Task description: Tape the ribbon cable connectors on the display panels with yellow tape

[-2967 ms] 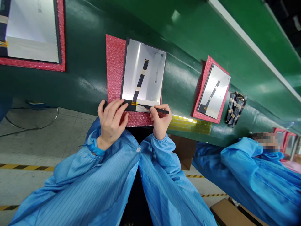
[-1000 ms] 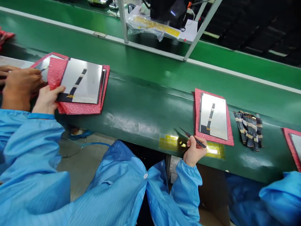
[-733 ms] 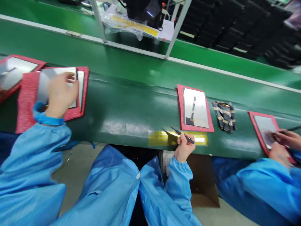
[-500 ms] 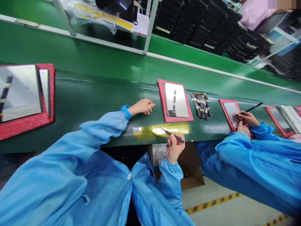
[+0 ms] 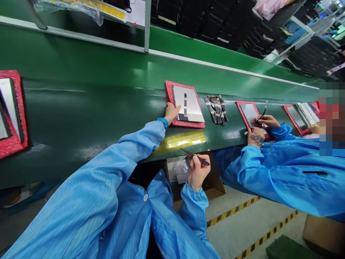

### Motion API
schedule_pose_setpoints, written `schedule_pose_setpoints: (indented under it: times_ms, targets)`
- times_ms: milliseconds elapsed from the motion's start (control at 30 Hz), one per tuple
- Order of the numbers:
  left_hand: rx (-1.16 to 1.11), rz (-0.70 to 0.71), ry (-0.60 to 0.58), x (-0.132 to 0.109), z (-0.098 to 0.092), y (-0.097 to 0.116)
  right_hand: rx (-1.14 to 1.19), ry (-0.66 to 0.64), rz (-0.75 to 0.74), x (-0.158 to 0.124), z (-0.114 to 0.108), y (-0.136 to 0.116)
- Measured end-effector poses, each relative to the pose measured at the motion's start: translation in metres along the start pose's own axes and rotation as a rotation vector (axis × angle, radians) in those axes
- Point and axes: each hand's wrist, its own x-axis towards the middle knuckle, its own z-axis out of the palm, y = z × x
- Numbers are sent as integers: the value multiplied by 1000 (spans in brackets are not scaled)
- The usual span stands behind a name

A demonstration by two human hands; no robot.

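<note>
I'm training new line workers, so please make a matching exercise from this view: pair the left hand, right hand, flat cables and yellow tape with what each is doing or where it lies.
Things:
1. Left hand
2. Right hand
3. Flat cables
4. Yellow tape

Places or states:
A. Lying on the green belt, below the red pad
B. Gripping black tweezers
C. Bundled beside the pad
D. Touching the pad's lower left

Right pairs: 1-D, 2-B, 3-C, 4-A.

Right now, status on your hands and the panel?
Left hand on display panel edge. Right hand gripping black tweezers, off panel. Co-worker's hands apart, at next pad.
</note>
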Motion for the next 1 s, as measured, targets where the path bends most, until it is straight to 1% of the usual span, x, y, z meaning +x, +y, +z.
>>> schedule_pose_setpoints:
  times_ms: [33,67,100,133,167,200,233,267,333,400,467,533,600,633,700,733,767,833,867,900,933,1000]
  targets:
    - [-31,-2,25,1,-4,1,-1,-13,-8,-1,2,-2]
    - [-45,-11,48,0,-12,3,-4,-24,-16,-1,3,-4]
    - [-63,-9,69,-3,-25,4,-12,-36,-23,-2,5,-5]
    - [-89,12,79,-8,-43,4,-22,-52,-25,-2,6,-5]
    - [-113,36,84,-17,-65,2,-36,-71,-24,-2,8,-5]
    - [-137,60,88,-30,-91,0,-51,-96,-19,-3,9,-4]
    - [-175,113,76,-47,-119,-5,-70,-128,-13,-3,11,-4]
    - [-189,131,94,-65,-147,-11,-92,-162,-4,-4,13,-3]
    - [-206,97,187,-106,-198,-29,-148,-232,8,-6,18,-1]
    - [-204,48,278,-142,-237,-52,-212,-305,7,-9,26,0]
    - [-183,-42,402,-167,-263,-75,-281,-378,-8,-13,35,0]
    - [-71,-93,472,-183,-275,-94,-346,-445,-37,-17,45,-1]
    - [212,-52,523,-195,-274,-101,-413,-487,-77,-20,54,-2]
    - [383,7,570,-201,-268,-101,-444,-498,-101,-20,58,-2]
    - [651,180,674,-214,-247,-93,-498,-503,-152,-21,65,-2]
    - [692,281,688,-221,-233,-88,-518,-501,-174,-20,68,-2]
    - [689,372,638,-228,-216,-84,-531,-499,-190,-20,70,-1]
    - [650,499,407,-241,-180,-80,-548,-499,-204,-19,74,0]
    - [649,530,294,-246,-163,-80,-556,-501,-207,-19,75,0]
    - [658,541,201,-250,-148,-82,-565,-504,-211,-19,76,1]
    - [673,541,133,-253,-135,-86,-578,-507,-218,-19,77,0]
    - [707,520,65,-256,-118,-93,-607,-521,-235,-19,79,-1]
